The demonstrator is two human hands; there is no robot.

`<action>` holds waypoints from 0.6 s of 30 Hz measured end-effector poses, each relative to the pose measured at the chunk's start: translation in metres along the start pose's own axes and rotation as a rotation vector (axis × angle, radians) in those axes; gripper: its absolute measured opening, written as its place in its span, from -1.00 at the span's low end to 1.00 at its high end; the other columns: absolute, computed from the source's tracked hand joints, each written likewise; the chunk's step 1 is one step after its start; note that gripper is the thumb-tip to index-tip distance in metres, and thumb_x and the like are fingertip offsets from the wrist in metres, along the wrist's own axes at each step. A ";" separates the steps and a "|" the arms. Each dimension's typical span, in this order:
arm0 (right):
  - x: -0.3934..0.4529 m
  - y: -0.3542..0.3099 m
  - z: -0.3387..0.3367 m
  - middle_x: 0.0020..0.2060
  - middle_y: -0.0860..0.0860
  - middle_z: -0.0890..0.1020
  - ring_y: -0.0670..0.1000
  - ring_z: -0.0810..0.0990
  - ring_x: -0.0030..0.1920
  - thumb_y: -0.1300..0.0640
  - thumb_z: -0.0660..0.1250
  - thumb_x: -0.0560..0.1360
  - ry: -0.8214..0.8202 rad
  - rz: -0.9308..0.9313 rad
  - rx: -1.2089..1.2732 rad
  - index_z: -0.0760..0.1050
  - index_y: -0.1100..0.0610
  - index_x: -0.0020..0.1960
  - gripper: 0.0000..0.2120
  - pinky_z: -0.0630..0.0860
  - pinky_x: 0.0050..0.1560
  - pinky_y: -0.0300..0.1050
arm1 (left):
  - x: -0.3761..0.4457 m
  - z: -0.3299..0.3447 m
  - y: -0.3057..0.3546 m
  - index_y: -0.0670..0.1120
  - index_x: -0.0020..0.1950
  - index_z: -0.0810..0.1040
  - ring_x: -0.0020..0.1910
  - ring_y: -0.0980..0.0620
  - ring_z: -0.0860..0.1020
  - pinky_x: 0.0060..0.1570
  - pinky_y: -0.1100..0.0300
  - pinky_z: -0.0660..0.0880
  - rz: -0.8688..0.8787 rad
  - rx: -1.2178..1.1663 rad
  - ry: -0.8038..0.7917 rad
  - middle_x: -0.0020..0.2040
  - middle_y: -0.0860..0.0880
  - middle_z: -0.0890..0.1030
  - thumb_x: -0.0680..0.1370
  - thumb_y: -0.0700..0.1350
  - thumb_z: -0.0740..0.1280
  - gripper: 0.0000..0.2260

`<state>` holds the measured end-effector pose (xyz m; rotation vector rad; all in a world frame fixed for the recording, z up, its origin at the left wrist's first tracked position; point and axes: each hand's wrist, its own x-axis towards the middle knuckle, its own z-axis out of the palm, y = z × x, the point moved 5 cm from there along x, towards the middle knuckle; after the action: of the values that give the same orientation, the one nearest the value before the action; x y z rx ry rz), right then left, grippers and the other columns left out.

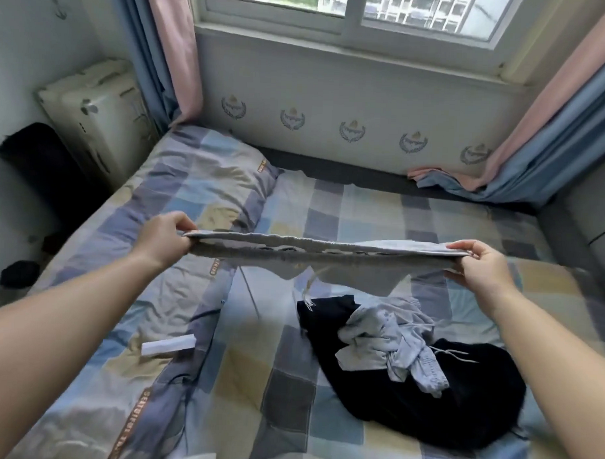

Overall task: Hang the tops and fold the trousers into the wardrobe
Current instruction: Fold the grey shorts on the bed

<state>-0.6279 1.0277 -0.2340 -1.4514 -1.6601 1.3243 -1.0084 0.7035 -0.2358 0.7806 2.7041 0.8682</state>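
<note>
I hold grey trousers (324,256) stretched flat and level above the bed, waistband edge toward me, a drawstring dangling below. My left hand (165,238) grips the left end, my right hand (481,264) grips the right end. Below them on the bed lies a pile of clothes: a dark navy garment (425,405) with a crumpled light grey-blue garment (393,342) on top of it. The wardrobe is not in view.
The bed (289,383) has a checked blue, grey and yellow cover, with a pillow (210,178) at the far left. A small white box (168,346) lies on the duvet. A suitcase (96,115) stands left of the bed. Curtains hang at both sides of the window.
</note>
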 end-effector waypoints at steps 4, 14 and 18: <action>-0.011 0.092 0.014 -0.10 0.19 0.59 0.13 0.55 -0.13 0.47 0.11 0.48 -0.125 0.052 -0.326 0.55 0.14 -0.14 -0.66 0.60 -0.33 -0.26 | -0.033 0.078 -0.063 -0.11 -0.13 0.64 -0.04 -0.13 0.61 -0.04 0.06 0.50 -0.140 0.024 -0.212 -0.14 -0.15 0.66 0.40 -0.33 0.38 -0.85; -0.095 0.350 0.054 -0.06 0.10 0.68 0.14 0.60 -0.02 0.21 0.32 0.46 -0.503 0.251 -1.005 0.66 0.07 0.01 -0.80 0.47 -0.08 -0.08 | -0.160 0.265 -0.191 -0.10 -0.08 0.68 -0.08 -0.02 0.59 -0.17 0.20 0.40 -0.156 0.353 -0.743 -0.15 -0.06 0.65 0.44 -0.12 0.46 -0.90; -0.129 0.434 0.065 0.01 0.10 0.67 0.17 0.59 0.06 0.18 0.30 0.48 -0.598 0.302 -1.122 0.64 0.03 0.05 -0.79 0.48 -0.04 -0.06 | -0.209 0.316 -0.241 -0.14 -0.12 0.68 -0.08 -0.10 0.61 -0.11 0.10 0.48 -0.144 0.498 -0.856 -0.14 -0.12 0.68 0.44 -0.10 0.44 -0.88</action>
<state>-0.4821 0.8524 -0.6302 -2.0722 -2.9597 1.0200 -0.8295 0.5780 -0.6275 0.7826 2.1316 -0.1905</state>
